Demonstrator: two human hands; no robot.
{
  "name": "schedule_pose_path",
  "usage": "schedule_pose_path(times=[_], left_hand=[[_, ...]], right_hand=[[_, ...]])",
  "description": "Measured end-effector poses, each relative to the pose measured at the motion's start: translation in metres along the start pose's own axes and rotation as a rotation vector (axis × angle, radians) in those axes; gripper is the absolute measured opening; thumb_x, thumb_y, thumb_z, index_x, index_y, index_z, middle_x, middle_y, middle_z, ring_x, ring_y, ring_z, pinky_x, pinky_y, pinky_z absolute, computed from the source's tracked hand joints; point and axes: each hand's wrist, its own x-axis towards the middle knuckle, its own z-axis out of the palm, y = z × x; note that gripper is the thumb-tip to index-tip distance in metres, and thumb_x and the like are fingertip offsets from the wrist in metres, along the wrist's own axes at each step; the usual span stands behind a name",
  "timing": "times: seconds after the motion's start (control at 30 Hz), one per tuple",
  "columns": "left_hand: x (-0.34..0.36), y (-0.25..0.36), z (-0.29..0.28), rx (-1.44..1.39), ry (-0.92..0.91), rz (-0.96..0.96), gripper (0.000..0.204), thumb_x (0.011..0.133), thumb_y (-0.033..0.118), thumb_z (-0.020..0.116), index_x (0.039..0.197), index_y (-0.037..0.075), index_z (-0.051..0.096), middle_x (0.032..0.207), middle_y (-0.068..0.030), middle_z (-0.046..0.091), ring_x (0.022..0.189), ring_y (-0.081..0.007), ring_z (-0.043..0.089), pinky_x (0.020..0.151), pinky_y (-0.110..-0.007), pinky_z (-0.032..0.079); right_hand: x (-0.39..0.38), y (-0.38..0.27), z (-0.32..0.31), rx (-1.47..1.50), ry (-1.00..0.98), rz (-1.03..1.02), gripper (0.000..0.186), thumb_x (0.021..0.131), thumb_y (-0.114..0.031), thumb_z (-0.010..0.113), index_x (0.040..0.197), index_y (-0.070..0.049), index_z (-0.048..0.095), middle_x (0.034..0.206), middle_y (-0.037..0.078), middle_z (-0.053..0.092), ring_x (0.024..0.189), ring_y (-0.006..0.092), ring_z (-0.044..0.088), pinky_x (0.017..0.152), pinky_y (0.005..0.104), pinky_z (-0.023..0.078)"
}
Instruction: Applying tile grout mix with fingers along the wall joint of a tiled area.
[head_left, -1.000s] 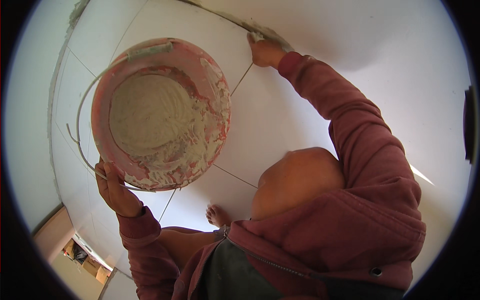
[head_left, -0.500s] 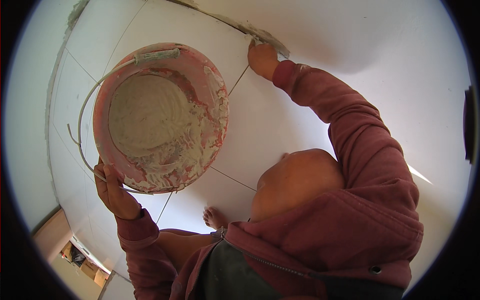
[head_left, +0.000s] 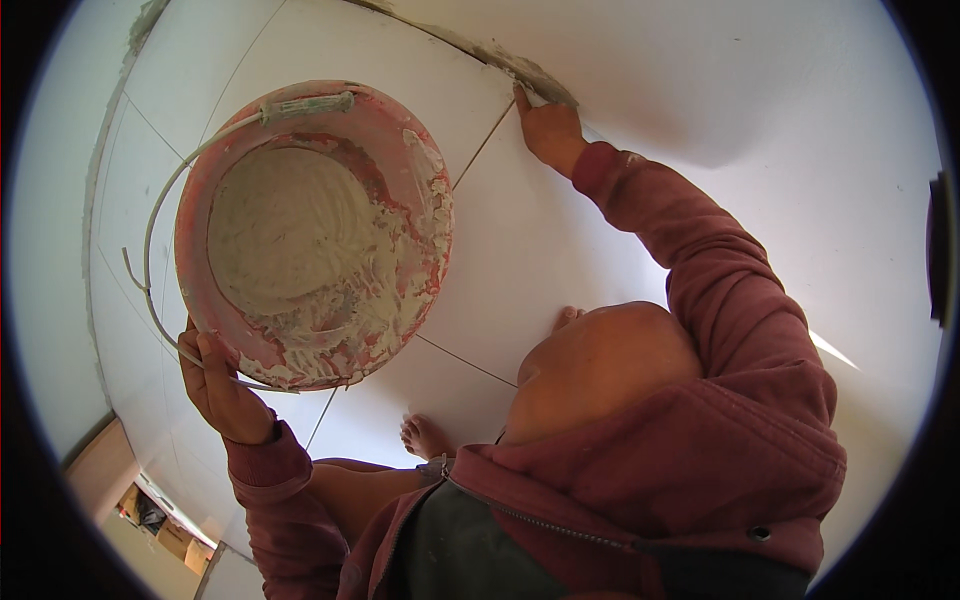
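A red bucket [head_left: 195, 230], its inside smeared with paste, is tilted so its mouth faces me. Pale grey paste [head_left: 290, 230] fills the bottom and clings to the lower right wall. My left hand [head_left: 228, 390] is closed on the rim at the lower left, by the thin wire handle [head_left: 150, 235]. My right hand [head_left: 552, 130] reaches far ahead, its index finger stretched out against the rough grey joint [head_left: 540, 82] where the floor meets the wall. The other fingers of that hand are curled under and partly hidden; a pale bit shows beside the fingertip.
White floor tiles [head_left: 480, 250] with thin dark gaps lie under the bucket. A white wall [head_left: 680, 60] rises along the far right, another wall [head_left: 50, 230] at the left. My bare foot [head_left: 425, 437] and bent knee [head_left: 610, 370] are close by. Boxes [head_left: 172, 540] show at the lower left.
My right hand has slid a little to the right along the joint, its index finger now straighter. The bucket and my left hand have shifted slightly left in view.
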Motion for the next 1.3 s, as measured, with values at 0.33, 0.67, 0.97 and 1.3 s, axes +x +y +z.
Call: schedule_pose_path(times=[0.33, 0.67, 0.97, 1.3], left_hand=[[0.002, -0.002, 0.000, 0.004, 0.019, -0.033, 0.018, 0.088, 0.015, 0.038, 0.073, 0.006, 0.041, 0.062, 0.0025, 0.035, 0.058, -0.0051, 0.031, 0.055, -0.019, 0.026], [-0.006, -0.007, -0.001, -0.021, 0.053, -0.057, 0.017, 0.088, 0.015, 0.038, 0.074, 0.005, 0.042, 0.063, 0.0023, 0.035, 0.059, -0.0053, 0.031, 0.056, -0.019, 0.027], [0.000, -0.003, 0.003, 0.011, 0.063, -0.043, 0.017, 0.088, 0.016, 0.039, 0.074, 0.006, 0.042, 0.062, 0.0031, 0.033, 0.058, -0.0048, 0.029, 0.055, -0.018, 0.026], [0.013, 0.007, 0.003, -0.015, 0.068, -0.046, 0.017, 0.088, 0.016, 0.038, 0.074, 0.007, 0.041, 0.063, 0.0030, 0.035, 0.058, -0.0044, 0.029, 0.055, -0.019, 0.026]], right_hand=[[-0.051, 0.030, -0.024, -0.030, -0.363, -0.018, 0.057, 0.070, -0.007, 0.043, 0.125, 0.001, 0.029, 0.064, 0.014, 0.058, 0.060, 0.0272, 0.058, 0.054, 0.0383, 0.045], [0.040, -0.026, -0.017, 0.171, -0.003, -0.058, 0.056, 0.072, -0.009, 0.042, 0.126, -0.005, 0.029, 0.071, 0.013, 0.059, 0.062, 0.0280, 0.058, 0.056, 0.0394, 0.046], [0.016, -0.004, -0.017, 0.100, -0.187, 0.005, 0.047, 0.076, -0.010, 0.038, 0.121, -0.001, 0.036, 0.072, 0.012, 0.061, 0.066, 0.0257, 0.060, 0.057, 0.0370, 0.047], [0.085, -0.024, -0.042, 0.237, -0.101, -0.057, 0.055, 0.074, -0.013, 0.041, 0.127, -0.007, 0.029, 0.085, 0.016, 0.059, 0.071, 0.0269, 0.059, 0.060, 0.0379, 0.046]])
